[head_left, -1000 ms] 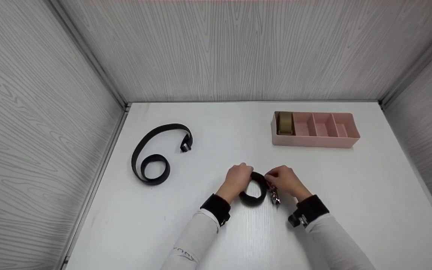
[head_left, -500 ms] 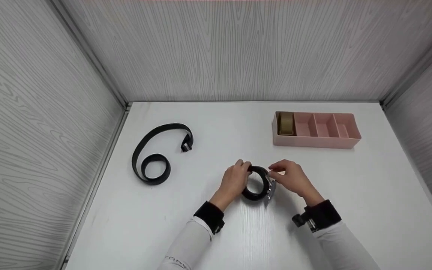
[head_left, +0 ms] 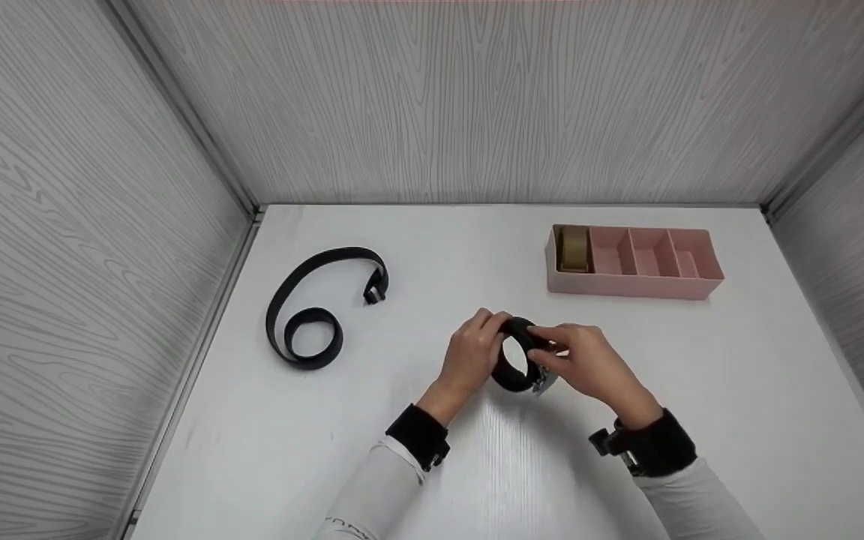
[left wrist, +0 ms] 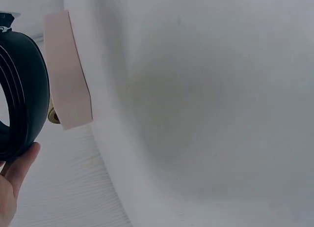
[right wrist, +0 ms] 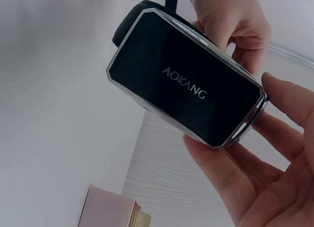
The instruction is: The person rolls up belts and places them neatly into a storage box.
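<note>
A black belt (head_left: 511, 377), wound into a ring, is held over the middle of the white table. My left hand (head_left: 471, 351) grips the far left side of the coil; in the left wrist view, fingertips press the wound layers (left wrist: 35, 84). At the coil's right side, my right hand (head_left: 588, 364) holds the silver-edged buckle between thumb and fingers. The right wrist view shows the black buckle face (right wrist: 186, 74), lettered AOKANG, with fingertips at its edges and the left hand behind it.
Another black belt (head_left: 276, 300) lies partly curled on the left, its buckle end (head_left: 376, 292) pointing inward. Back right stands a pink divided box (head_left: 634, 286), with an olive-brown roll (head_left: 573, 247) in its leftmost compartment. Wood-grain panels (head_left: 432, 105) enclose the table.
Both hands have lifted the coiled belt and carried it slightly away from me. The hanging buckle has been brought against the coil's right side, and the right fingers have closed around it.
</note>
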`<act>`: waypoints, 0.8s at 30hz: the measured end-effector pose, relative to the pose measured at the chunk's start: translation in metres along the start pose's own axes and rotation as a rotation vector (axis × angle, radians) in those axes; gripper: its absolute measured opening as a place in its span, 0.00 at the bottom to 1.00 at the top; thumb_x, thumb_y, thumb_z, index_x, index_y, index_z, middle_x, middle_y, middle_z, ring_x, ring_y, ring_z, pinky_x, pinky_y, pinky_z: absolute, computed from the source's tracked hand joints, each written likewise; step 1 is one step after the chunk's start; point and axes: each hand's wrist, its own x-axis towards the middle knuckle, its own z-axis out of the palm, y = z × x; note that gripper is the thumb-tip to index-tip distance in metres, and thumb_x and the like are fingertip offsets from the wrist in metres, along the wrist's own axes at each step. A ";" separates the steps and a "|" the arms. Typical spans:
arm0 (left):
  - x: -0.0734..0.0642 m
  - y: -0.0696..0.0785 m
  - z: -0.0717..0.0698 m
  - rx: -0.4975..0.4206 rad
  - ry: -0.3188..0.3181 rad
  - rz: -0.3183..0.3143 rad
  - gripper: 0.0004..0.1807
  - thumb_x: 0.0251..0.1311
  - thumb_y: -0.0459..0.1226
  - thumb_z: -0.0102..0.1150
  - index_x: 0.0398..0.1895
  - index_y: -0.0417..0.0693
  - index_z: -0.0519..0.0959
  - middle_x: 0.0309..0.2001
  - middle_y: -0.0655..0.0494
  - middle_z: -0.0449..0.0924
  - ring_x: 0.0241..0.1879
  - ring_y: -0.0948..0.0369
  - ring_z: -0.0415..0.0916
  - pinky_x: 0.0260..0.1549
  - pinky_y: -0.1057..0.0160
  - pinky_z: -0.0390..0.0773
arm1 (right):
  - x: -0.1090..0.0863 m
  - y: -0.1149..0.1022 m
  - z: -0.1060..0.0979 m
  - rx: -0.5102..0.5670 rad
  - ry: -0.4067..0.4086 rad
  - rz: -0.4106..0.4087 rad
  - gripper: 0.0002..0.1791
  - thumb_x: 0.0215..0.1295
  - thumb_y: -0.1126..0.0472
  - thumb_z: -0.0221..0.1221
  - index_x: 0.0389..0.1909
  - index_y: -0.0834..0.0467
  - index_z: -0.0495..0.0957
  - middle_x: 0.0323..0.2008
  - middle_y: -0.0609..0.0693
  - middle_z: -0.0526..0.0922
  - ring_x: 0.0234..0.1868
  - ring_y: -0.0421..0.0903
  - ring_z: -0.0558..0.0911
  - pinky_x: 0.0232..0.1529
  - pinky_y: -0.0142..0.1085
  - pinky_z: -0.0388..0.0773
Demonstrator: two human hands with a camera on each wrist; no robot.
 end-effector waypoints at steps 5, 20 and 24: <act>0.001 0.002 -0.002 -0.033 0.011 -0.027 0.12 0.56 0.30 0.66 0.45 0.43 0.80 0.34 0.53 0.74 0.30 0.58 0.77 0.32 0.63 0.78 | -0.002 -0.012 0.011 -0.059 0.110 -0.027 0.21 0.58 0.65 0.69 0.52 0.66 0.81 0.40 0.58 0.85 0.36 0.46 0.86 0.34 0.34 0.81; -0.002 0.003 0.001 -0.069 -0.048 -0.118 0.11 0.62 0.31 0.63 0.47 0.41 0.79 0.37 0.52 0.75 0.35 0.58 0.80 0.36 0.63 0.79 | -0.001 -0.018 0.024 -0.079 0.157 0.117 0.26 0.56 0.66 0.68 0.58 0.64 0.78 0.44 0.61 0.85 0.36 0.47 0.86 0.32 0.39 0.81; -0.003 0.003 0.001 -0.072 -0.072 -0.123 0.11 0.62 0.31 0.63 0.47 0.42 0.79 0.37 0.52 0.76 0.36 0.58 0.81 0.36 0.63 0.79 | -0.001 -0.016 0.026 -0.065 0.158 0.133 0.26 0.56 0.65 0.68 0.58 0.64 0.78 0.44 0.61 0.85 0.36 0.48 0.87 0.34 0.40 0.82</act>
